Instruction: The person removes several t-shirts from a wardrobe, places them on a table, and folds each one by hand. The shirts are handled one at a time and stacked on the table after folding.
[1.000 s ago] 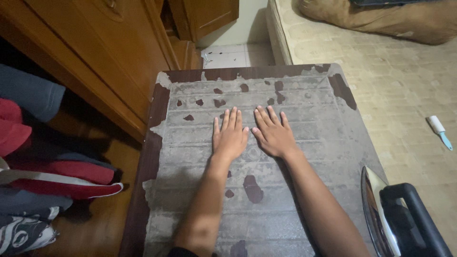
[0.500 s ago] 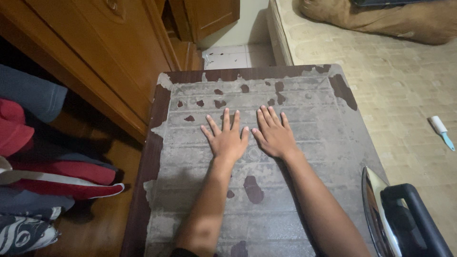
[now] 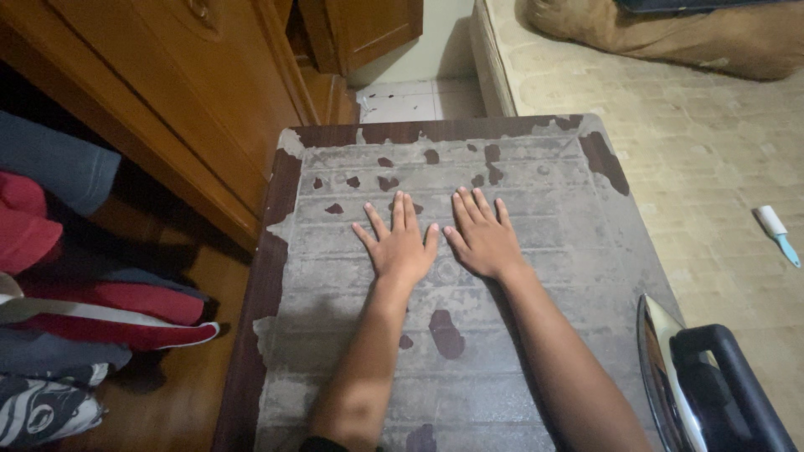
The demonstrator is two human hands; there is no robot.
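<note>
A clothes iron with a black handle stands at the near right corner. Folded clothes — red, grey, patterned — pile up on the left by a wooden wardrobe. A small white-and-blue roller lies on the mattress.

The worn flat tabletop is grey with dark brown peeled patches. Beside it, a folded clothes pile shows red, grey-blue and white. The small lint roller is white and teal.
</note>
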